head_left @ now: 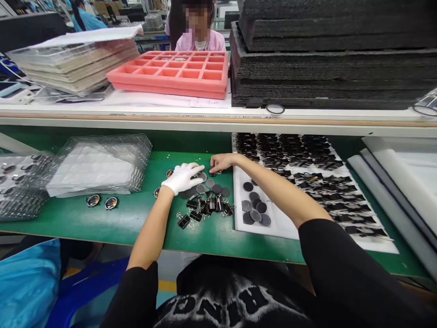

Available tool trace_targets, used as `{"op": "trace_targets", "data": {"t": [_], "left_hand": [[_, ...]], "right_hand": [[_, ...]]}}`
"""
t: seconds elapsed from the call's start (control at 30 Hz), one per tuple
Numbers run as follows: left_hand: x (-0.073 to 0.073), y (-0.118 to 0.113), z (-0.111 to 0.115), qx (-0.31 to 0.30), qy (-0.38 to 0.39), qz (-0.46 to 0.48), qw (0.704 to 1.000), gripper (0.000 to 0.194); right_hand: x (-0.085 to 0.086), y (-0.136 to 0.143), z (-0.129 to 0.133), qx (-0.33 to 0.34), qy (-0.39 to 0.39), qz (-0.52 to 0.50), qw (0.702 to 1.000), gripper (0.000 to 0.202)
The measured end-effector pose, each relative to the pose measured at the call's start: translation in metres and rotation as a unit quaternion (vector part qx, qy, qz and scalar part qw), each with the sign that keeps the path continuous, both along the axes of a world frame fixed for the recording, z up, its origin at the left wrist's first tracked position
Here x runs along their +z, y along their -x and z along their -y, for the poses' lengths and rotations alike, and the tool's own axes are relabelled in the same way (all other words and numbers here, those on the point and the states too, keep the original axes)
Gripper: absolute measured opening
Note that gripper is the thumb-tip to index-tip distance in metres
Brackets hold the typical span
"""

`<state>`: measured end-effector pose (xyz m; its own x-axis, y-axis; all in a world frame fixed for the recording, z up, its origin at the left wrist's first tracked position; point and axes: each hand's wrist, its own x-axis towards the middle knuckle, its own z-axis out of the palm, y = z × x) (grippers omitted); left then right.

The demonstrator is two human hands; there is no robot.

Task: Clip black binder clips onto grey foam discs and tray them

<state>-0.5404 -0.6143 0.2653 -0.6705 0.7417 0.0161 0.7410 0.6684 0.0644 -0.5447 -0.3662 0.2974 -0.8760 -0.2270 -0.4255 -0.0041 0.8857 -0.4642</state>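
Black binder clips (211, 205) lie heaped on the green tabletop (129, 228), left of the white sheet (282, 230) and nearer than round discs (209, 183) under the gloved left hand (182, 177), its grip unclear, while the bare right hand (222, 161) curls at a farther clip (214, 172), pinched or merely touched, I cannot tell.

Black clips (212, 204) heaped beside grey discs (216, 188)

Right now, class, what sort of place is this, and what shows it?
Probably a factory workshop: heaped binder clips and dark discs lie on a green workbench, and a raised shelf holds a pink tray.
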Motion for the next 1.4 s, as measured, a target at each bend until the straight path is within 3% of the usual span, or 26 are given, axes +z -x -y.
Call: {"op": "trace_targets", "data": {"t": [0.07, 0.2, 0.3, 0.4, 0.5, 0.67, 1.07, 1.2, 1.3, 1.4], "left_hand": [[-0.002, 0.004, 0.004, -0.026, 0.012, 0.028, 0.999, 0.057], [-0.008, 0.006, -0.002, 0.019, 0.021, -0.007, 1.000, 0.050], [-0.012, 0.004, -0.008, 0.046, 0.007, -0.022, 0.999, 0.051], [-0.013, 0.003, -0.010, 0.052, -0.001, -0.017, 0.999, 0.049], [-0.014, 0.003, -0.010, 0.044, -0.001, -0.008, 0.999, 0.049], [-0.019, 0.003, -0.013, 0.022, -0.022, 0.002, 1.000, 0.052], [-0.024, 0.007, -0.031, 0.009, -0.045, 0.004, 0.999, 0.053], [-0.026, 0.008, -0.029, 0.002, -0.058, 0.007, 0.998, 0.054], [-0.021, 0.011, -0.024, 0.002, -0.090, 0.006, 0.996, 0.052], [-0.009, 0.016, -0.013, 0.002, -0.156, 0.023, 0.987, 0.050]], "right_hand": [[0.001, 0.007, 0.000, 0.006, -0.010, -0.007, 1.000, 0.035], [-0.001, 0.012, 0.003, 0.020, -0.022, -0.021, 0.999, 0.043], [-0.009, 0.013, 0.018, -0.078, -0.008, -0.121, 0.990, 0.052], [-0.022, 0.010, 0.038, -0.204, -0.025, -0.216, 0.955, 0.064], [-0.037, 0.005, 0.047, -0.232, -0.048, -0.213, 0.948, 0.064], [-0.055, 0.004, 0.035, -0.299, -0.035, -0.223, 0.927, 0.058], [-0.068, 0.008, 0.027, -0.307, 0.009, -0.242, 0.920, 0.058], [-0.058, 0.008, 0.034, -0.313, -0.012, -0.258, 0.914, 0.054], [-0.033, -0.002, 0.039, -0.279, -0.006, -0.293, 0.914, 0.054], [-0.004, -0.029, 0.046, -0.189, 0.058, -0.310, 0.930, 0.055]]}}
